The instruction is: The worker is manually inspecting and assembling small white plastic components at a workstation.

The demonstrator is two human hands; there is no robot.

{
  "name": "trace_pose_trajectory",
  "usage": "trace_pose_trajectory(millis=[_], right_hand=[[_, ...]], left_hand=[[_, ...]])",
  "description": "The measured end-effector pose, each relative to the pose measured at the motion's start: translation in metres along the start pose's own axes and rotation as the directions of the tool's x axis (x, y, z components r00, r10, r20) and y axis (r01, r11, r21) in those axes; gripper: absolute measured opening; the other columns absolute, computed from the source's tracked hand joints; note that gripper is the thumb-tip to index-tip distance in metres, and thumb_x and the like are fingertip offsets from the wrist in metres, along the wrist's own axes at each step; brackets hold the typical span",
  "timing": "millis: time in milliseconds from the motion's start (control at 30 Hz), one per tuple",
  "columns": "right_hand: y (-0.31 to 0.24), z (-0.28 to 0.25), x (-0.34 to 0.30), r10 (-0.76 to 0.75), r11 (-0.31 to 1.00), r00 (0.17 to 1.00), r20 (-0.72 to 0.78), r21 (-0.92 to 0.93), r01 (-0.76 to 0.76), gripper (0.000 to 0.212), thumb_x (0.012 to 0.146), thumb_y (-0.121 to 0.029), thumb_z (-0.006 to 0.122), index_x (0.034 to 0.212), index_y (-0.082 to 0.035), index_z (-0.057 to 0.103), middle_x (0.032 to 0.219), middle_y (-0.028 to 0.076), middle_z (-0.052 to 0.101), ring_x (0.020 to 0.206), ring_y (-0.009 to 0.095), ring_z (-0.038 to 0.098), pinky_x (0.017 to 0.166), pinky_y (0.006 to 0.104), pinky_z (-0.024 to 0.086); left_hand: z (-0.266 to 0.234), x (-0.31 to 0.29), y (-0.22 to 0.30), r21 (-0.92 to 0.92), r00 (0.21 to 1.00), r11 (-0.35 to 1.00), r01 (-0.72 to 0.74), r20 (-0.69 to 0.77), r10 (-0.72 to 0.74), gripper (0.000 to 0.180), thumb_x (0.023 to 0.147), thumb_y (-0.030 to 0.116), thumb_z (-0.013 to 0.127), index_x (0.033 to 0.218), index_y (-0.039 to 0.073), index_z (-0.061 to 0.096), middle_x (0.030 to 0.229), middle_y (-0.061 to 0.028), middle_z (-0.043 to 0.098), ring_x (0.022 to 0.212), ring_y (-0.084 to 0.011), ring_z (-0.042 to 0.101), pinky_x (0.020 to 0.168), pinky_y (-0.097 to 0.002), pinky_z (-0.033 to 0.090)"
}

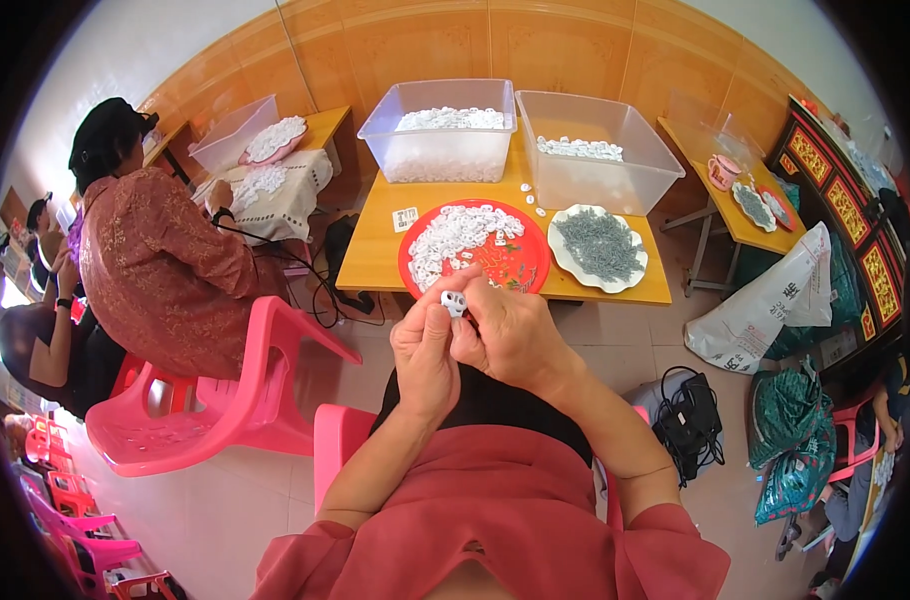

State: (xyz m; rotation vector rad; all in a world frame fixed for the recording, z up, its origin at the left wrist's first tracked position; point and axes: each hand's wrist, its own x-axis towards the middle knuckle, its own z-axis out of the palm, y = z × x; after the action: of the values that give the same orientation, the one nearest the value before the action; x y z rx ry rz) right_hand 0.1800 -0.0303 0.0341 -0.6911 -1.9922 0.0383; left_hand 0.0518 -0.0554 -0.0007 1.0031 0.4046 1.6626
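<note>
In front of my chest, over the near edge of the table, both hands meet. My left hand [421, 352] is closed, pinching a small white plastic piece [454, 303] with dark holes between thumb and fingers. Pressed up against it is my right hand [520, 335], its fingers curled; what they grip is hidden. Just beyond lies a red round tray [539, 262] with a heap of similar white pieces [455, 232] and a few small metal bits. To its right, a white scalloped plate [565, 270] holds a pile of thin grey metal pieces, perhaps screws or nails [602, 243].
Two clear plastic bins [375, 150] [655, 185] with white pieces stand at the back of the wooden table [375, 265]. A person [165, 240] sits at left by a pink chair [185, 430]. White sack [755, 320], green bags [790, 430] and black cables [687, 420] lie at right.
</note>
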Motion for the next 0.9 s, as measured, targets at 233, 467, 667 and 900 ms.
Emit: trace_pose_trajectory(millis=[233,467,667,900], right_hand=[[0.001,0.008,-0.004,-0.034,0.997,0.999,-0.037,-0.074,0.031,0.019,0.088,-0.017,0.069,0.097,-0.003,0.059,0.068,0.009,0.06,0.056,0.025,0.066,0.049,0.0371,0.051],[0.006,0.02,-0.011,0.034,0.997,0.999,-0.042,-0.066,-0.036,0.024,0.089,-0.017,0.068,0.102,0.0,0.058,0.075,0.011,0.067,0.06,0.026,0.069,0.05,0.0368,0.052],[0.015,0.028,-0.014,0.073,0.996,0.997,0.023,-0.06,-0.072,0.025,0.093,-0.021,0.068,0.1,0.0,0.055,0.07,0.011,0.066,0.059,0.027,0.068,0.049,0.0383,0.051],[0.014,0.023,-0.01,0.015,0.996,1.0,-0.005,-0.089,-0.016,0.022,0.094,-0.02,0.068,0.097,-0.004,0.053,0.062,0.009,0.061,0.055,0.026,0.065,0.048,0.0395,0.05]], left_hand=[[0.012,-0.008,0.0,-0.079,0.99,0.995,0.057,-0.122,-0.066,0.043,0.113,0.029,0.046,0.136,-0.005,0.059,0.142,-0.0143,0.062,0.122,-0.0151,0.06,0.106,-0.0306,0.048],[0.0,-0.005,-0.009,-0.078,0.983,0.993,0.093,-0.151,-0.104,0.037,0.113,0.03,0.047,0.132,0.002,0.06,0.137,-0.0171,0.064,0.126,-0.0217,0.062,0.109,-0.0345,0.049],[-0.003,0.0,-0.017,-0.158,0.961,0.981,0.115,-0.234,-0.15,0.04,0.113,0.029,0.046,0.133,-0.003,0.061,0.133,-0.0131,0.066,0.117,-0.0163,0.064,0.103,-0.0301,0.05],[-0.006,0.008,-0.011,-0.058,0.996,0.998,0.03,-0.086,-0.034,0.043,0.114,0.03,0.044,0.136,-0.004,0.059,0.137,-0.0151,0.064,0.123,-0.0195,0.061,0.107,-0.0345,0.048]])
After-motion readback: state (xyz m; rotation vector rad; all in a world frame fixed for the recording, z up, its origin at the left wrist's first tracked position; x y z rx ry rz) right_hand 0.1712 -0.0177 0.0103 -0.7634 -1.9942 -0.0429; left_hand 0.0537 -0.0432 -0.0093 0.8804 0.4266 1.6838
